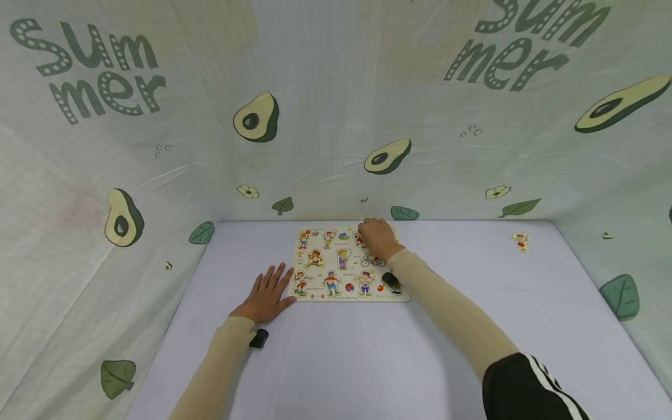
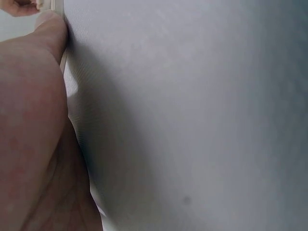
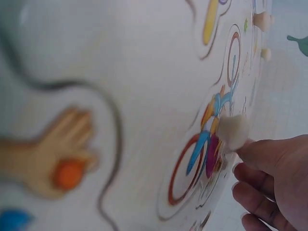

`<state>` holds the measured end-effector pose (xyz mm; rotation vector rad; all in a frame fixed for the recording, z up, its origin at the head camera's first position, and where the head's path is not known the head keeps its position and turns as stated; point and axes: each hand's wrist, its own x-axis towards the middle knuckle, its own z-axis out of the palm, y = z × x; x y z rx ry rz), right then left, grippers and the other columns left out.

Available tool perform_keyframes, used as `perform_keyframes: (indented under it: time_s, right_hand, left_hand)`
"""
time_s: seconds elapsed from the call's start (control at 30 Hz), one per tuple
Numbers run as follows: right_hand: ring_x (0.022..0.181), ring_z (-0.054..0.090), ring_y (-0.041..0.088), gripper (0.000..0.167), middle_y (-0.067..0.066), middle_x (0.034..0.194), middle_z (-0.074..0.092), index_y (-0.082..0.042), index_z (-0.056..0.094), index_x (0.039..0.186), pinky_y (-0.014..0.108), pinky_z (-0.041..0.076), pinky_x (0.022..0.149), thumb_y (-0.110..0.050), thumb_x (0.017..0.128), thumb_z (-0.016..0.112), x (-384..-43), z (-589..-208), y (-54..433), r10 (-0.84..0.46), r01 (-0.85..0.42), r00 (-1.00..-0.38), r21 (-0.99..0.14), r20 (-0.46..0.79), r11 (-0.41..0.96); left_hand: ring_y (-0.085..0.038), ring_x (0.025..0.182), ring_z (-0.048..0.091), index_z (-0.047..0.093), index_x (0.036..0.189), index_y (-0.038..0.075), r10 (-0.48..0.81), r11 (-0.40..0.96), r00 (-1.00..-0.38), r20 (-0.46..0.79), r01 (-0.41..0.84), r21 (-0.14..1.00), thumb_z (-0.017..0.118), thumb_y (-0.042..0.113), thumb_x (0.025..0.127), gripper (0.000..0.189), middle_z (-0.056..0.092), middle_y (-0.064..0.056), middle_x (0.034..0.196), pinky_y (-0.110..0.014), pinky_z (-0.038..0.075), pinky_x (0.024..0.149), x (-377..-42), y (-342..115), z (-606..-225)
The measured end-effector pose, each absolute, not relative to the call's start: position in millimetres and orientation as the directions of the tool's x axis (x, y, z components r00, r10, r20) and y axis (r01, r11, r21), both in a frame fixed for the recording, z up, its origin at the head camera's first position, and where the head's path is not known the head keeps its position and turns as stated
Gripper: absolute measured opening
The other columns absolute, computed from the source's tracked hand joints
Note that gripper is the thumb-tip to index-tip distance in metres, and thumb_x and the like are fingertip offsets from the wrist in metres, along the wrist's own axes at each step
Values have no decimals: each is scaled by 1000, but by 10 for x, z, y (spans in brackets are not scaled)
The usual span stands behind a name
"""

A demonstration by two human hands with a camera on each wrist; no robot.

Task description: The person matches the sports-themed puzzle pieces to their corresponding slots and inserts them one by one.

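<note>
A wooden peg puzzle board (image 1: 362, 298) with sports figures lies near the table's back edge. The left hand (image 1: 266, 296) rests flat with spread fingers at its left edge, the thumb at the front left corner. Over the board's upper right part, the right hand (image 1: 377, 236) pinches a puzzle piece (image 1: 359, 240) with curled fingers; most of that piece is hidden. In the right wrist view the thumb appears beside the pale knob (image 3: 234, 131) of the cyclist piece (image 3: 204, 149). One loose figure piece (image 1: 520, 241) lies on the table at the far right.
The white table (image 1: 341, 356) meets a cloth backdrop (image 1: 325, 116) printed with avocados and leaves. Knobs (image 3: 262, 21) stand up from other pieces in the right wrist view. Small black wrist devices (image 1: 259, 338) sit on both sleeves.
</note>
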<state>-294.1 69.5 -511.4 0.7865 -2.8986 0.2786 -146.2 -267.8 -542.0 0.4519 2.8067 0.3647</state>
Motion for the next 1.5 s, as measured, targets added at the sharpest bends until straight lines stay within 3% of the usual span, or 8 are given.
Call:
perform_keyframes:
  time_s: [0.23, 0.63, 1.27, 1.5]
  right_hand:
    - [103, 71, 31, 21, 13, 108, 74, -2, 77, 114, 48, 56, 96, -12, 96, 79, -2852, -5002, 909, -443, -482, -873, -222, 203, 847]
    - [108, 71, 35, 24, 17, 114, 76, 0, 77, 116, 52, 53, 100, -9, 94, 81, -2650, -4820, 1472, -332, -405, -905, -300, 264, 864]
    - [98, 66, 47, 22, 26, 107, 71, 7, 75, 113, 63, 49, 89, -1, 93, 77, -2303, -4902, 2753, -169, -269, -931, -296, 323, 916]
    - [98, 66, 50, 23, 29, 105, 70, 10, 73, 112, 65, 49, 84, 3, 90, 77, -2208, -4978, 3162, -123, -235, -929, -297, 350, 926]
  left_hand:
    - [-50, 161, 3, 18, 169, 6, 347, 916, -909, -232, 275, 292, 54, 46, 109, 81, 7, -23, 176, -69, 5, 127, -1478, -2683, -5435]
    - [-50, 161, 2, 17, 169, 6, 345, 916, -908, -238, 271, 296, 53, 47, 109, 81, 6, -23, 176, -69, 3, 127, -1489, -2688, -5433]
    - [-51, 160, 3, 19, 169, 4, 341, 914, -910, -236, 262, 309, 54, 45, 109, 80, 7, -25, 176, -70, 4, 127, -1432, -2661, -5414]
    - [-51, 160, 1, 17, 169, 5, 351, 910, -904, -245, 267, 318, 46, 57, 109, 84, 5, -25, 176, -69, 1, 127, -1429, -2661, -5370]
